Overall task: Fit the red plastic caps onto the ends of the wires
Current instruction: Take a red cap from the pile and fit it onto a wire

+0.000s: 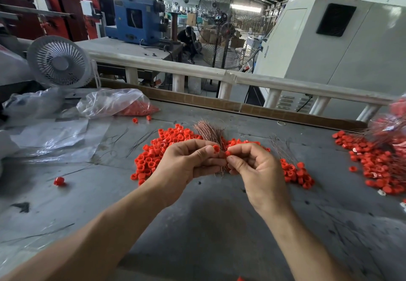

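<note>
Caps: left grip (pixel 186 162) pinches one (pixel 216 148) plus wires (pixel 208 131), right (pixel 257 166) apparently pinches another (pixel 227 153).

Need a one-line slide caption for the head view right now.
Left hand grips a copper wire bundle and a red cap; right hand pinches another cap above the cap pile.

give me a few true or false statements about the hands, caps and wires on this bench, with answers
1. The left hand holds a bundle of copper wires. True.
2. The right hand is flat on the table. False: it is raised and pinches a red cap.
3. A pile of loose red caps lies behind the hands. True.
4. The plastic bag at the far left holds blue caps. False: its caps are red.
5. A small white fan stands at the table's far left. True.
</note>
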{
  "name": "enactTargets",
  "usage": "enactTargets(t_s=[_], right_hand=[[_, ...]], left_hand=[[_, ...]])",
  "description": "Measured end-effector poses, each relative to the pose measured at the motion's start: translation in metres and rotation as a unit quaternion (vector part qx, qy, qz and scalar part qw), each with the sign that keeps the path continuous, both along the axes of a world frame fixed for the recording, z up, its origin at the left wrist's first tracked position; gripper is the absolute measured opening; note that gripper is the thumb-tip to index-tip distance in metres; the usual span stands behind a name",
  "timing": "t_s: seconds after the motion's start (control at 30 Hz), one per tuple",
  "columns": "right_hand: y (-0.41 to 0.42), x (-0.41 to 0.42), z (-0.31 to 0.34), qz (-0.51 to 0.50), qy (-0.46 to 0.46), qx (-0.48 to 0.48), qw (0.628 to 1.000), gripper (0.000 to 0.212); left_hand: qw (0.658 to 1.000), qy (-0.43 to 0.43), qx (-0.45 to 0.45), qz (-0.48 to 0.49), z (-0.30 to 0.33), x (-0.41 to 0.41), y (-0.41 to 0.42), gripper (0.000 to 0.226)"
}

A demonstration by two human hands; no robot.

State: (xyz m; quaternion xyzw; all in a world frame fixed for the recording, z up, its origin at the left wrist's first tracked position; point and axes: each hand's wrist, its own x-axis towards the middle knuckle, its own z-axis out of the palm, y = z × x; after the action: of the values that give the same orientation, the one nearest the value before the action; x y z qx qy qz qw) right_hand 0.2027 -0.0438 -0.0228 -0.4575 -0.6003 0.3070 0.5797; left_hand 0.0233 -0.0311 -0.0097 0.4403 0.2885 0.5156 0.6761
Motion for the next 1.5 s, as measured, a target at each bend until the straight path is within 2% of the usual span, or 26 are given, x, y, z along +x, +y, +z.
enactTargets(t_s=[0.17, 0.47, 0.7, 0.9, 1.1, 1.4, 1.5], right_hand=[[0.0, 0.001, 0.0, 0.015, -0.017, -0.003, 1.0, 0.03], [-0.001, 0.006, 0.004, 0.036, 0.013, -0.05, 0.998, 0.021], [-0.005, 0.004, 0.005, 0.038, 0.0, -0.063, 0.997, 0.014], [-0.008, 0.001, 0.007, -0.028, -0.054, 0.003, 0.998, 0.018], [-0.012, -0.009, 0.012, -0.085, -0.163, 0.164, 0.969, 0.006], [-0.01, -0.009, 0.01, -0.093, -0.207, 0.193, 0.955, 0.009], [-0.01, -0.01, 0.01, -0.092, -0.213, 0.196, 0.953, 0.008]], left_hand=[[1.0, 0.01, 0.003, 0.005, -0.001, -0.001, 0.0, 0.032], [0.999, 0.044, 0.025, 0.018, -0.002, 0.0, 0.0, 0.031], [0.998, 0.046, 0.038, 0.027, -0.003, -0.001, 0.002, 0.027], [0.997, 0.05, 0.053, 0.039, -0.002, 0.0, 0.001, 0.03], [0.994, 0.067, 0.078, 0.046, -0.001, 0.006, -0.003, 0.032], [0.992, 0.077, 0.087, 0.05, -0.003, 0.007, -0.004, 0.022], [0.992, 0.076, 0.084, 0.049, -0.002, 0.007, -0.005, 0.025]])
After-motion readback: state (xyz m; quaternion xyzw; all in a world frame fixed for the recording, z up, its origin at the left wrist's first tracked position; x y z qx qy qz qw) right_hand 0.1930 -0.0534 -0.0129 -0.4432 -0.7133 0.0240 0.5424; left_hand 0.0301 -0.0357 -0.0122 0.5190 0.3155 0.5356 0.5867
